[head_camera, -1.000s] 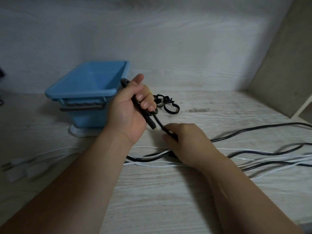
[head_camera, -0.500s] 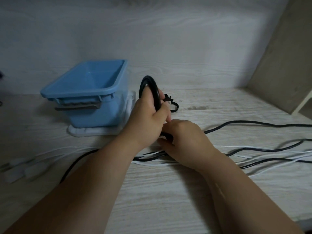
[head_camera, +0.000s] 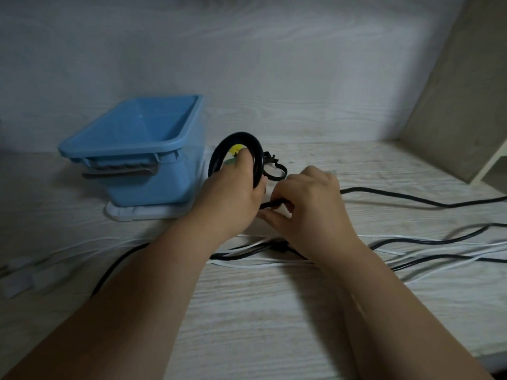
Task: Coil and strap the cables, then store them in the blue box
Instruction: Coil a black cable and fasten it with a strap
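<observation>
Head view, left hand [head_camera: 233,198] gripping upright cable loop [head_camera: 236,136], tail [head_camera: 365,189] stretching rightward

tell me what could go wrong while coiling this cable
1. The black cable lies tangled among the white cables; pulling more of it in may drag or snag them.
2. The coil in the left hand is not strapped; it may spring open while the right hand feeds the next loop.
</observation>
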